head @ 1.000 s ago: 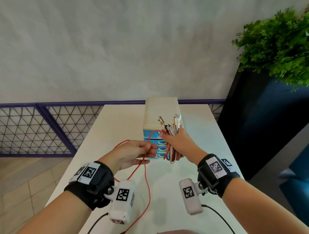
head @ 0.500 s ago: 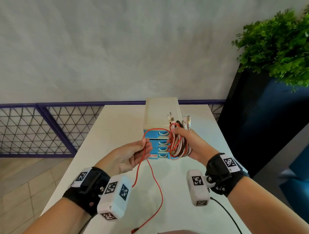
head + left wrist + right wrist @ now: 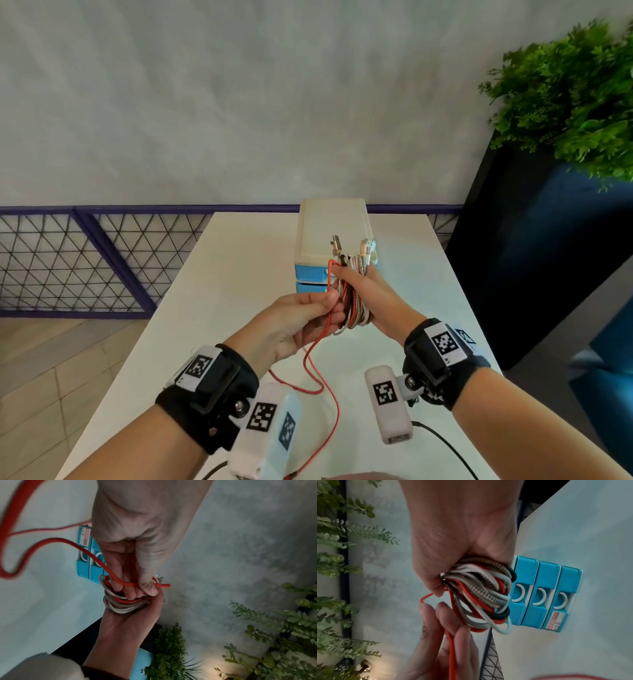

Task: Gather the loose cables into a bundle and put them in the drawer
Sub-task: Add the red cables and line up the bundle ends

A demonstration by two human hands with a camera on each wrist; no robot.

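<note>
My right hand [image 3: 368, 294] grips a coiled bundle of cables [image 3: 356, 305] in red, white, grey and braided strands, with metal plugs sticking up above the fingers. The same bundle [image 3: 481, 595] fills the right wrist view. My left hand [image 3: 308, 315] pinches the loose red cable [image 3: 322, 370] against the bundle; thumb and fingers hold the red cable [image 3: 126, 583] where it loops over the coil. Its free tail trails down onto the white table [image 3: 239, 274]. Just behind both hands stands the cream drawer unit [image 3: 332, 229] with blue drawers [image 3: 546, 592], all closed.
A dark planter with a green plant [image 3: 565, 96] stands right of the table. A purple mesh railing [image 3: 85, 260] runs along the far and left side. Black wires from the wrist cameras lie on the near table.
My left hand moved right and up to meet the bundle, bringing the red cable against it. The red loop has shortened, and the tail now lies slack on the table.
</note>
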